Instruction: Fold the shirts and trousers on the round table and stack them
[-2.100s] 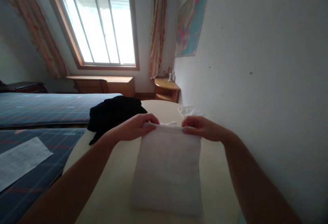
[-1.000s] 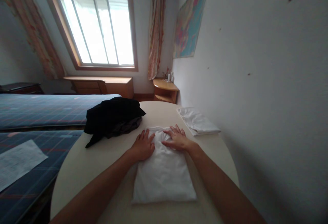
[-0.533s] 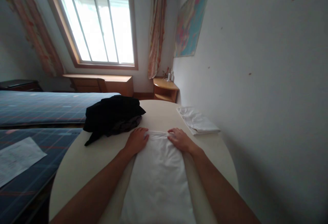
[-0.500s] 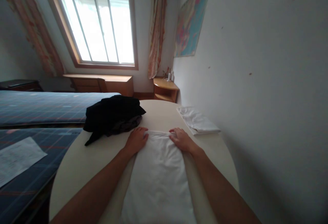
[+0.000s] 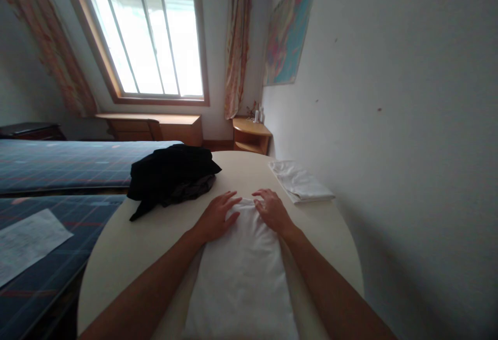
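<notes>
A white folded cloth [image 5: 243, 278], perhaps a garment, lies lengthwise in front of me on a round cream table [image 5: 116, 262]. Its far end is between my two hands. My left hand [image 5: 218, 216] rests at the far left corner of the cloth, fingers spread, thumb over the fabric. At the far right corner, my right hand [image 5: 271, 211] lies with its fingers apart, fingertips over the cloth's edge. Neither hand visibly grips the fabric. Slight creases run across the cloth near the hands.
A heap of black clothing [image 5: 173, 174] sits at the table's far left. Another folded white cloth [image 5: 301, 182] lies at the far right, beside the wall [image 5: 408, 164]. To the left are plaid mattresses [image 5: 50, 241] with a paper sheet [image 5: 29, 244] on one.
My left hand has shifted right and inward over the cloth, its fingers spreading. The right hand has lifted its fingers slightly and moved a little inward. The far edge looks narrower between them.
</notes>
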Demonstrator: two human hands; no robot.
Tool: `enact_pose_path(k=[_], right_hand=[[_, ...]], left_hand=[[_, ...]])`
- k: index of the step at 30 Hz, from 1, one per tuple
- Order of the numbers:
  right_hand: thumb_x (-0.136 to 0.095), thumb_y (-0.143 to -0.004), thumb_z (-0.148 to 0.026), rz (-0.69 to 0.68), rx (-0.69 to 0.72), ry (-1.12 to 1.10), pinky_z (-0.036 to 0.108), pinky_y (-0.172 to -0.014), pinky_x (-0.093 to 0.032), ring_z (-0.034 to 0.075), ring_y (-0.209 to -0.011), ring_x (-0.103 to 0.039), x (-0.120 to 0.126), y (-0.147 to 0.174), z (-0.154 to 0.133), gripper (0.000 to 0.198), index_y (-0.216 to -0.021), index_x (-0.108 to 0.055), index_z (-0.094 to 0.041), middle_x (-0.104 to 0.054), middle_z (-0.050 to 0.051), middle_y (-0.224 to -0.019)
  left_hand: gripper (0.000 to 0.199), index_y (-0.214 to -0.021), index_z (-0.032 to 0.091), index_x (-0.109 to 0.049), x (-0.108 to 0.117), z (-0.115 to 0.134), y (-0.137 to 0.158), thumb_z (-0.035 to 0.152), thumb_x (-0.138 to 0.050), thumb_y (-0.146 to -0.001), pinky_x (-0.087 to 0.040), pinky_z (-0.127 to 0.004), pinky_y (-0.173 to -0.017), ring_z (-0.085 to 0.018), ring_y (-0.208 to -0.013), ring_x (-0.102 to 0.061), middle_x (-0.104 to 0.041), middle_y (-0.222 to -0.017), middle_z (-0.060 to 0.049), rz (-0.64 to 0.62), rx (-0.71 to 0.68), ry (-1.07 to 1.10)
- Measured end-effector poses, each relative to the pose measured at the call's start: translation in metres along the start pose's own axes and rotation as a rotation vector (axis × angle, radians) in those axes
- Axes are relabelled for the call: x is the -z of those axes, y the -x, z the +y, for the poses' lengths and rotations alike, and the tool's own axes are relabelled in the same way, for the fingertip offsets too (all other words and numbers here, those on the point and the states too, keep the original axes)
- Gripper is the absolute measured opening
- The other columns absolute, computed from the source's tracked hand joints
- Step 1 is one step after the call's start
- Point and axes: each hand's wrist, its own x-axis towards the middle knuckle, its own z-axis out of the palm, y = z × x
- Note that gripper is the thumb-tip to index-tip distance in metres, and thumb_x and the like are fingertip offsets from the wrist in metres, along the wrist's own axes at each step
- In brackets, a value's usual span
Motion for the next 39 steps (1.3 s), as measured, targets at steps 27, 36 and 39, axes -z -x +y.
enact_pose_path(k=[27, 36, 39], right_hand=[[-0.061, -0.083, -0.026, -0.088, -0.197, 0.028, 0.034, -0.097, -0.046, 0.026, -0.111, -0.065, 0.001, -0.008, 0.03, 0.036, -0.116, -0.071, -0.016, -0.071, 0.013, -0.117], [-0.062, -0.085, -0.03, -0.099, -0.342, -0.306, 0.026, -0.062, -0.054, 0.017, -0.063, -0.071, 0.02, -0.001, 0.022, 0.021, -0.103, -0.065, -0.02, -0.074, 0.004, -0.082], [-0.056, -0.09, -0.033, -0.14, -0.481, -0.641, 0.024, -0.051, -0.054, 0.016, -0.058, -0.07, 0.019, -0.002, 0.015, 0.024, -0.111, -0.052, -0.021, -0.07, 0.002, -0.081]], left_hand=[[0.039, -0.118, 0.019, -0.066, 0.001, -0.032, -0.008, 0.017, -0.064, -0.079, -0.05, -0.033, -0.091, -0.022, -0.096, -0.066, -0.071, -0.107, -0.008, 0.086, 0.456, 0.105], [0.022, -0.107, 0.021, -0.065, 0.014, -0.012, -0.005, 0.021, -0.058, -0.086, -0.052, -0.028, -0.068, -0.019, -0.077, -0.07, -0.071, -0.102, -0.006, 0.13, 0.591, 0.239], [0.028, -0.116, 0.019, -0.058, 0.016, -0.014, -0.011, 0.02, -0.055, -0.088, -0.046, -0.021, -0.051, -0.011, -0.057, -0.066, -0.069, -0.104, -0.006, 0.139, 0.691, 0.54]])
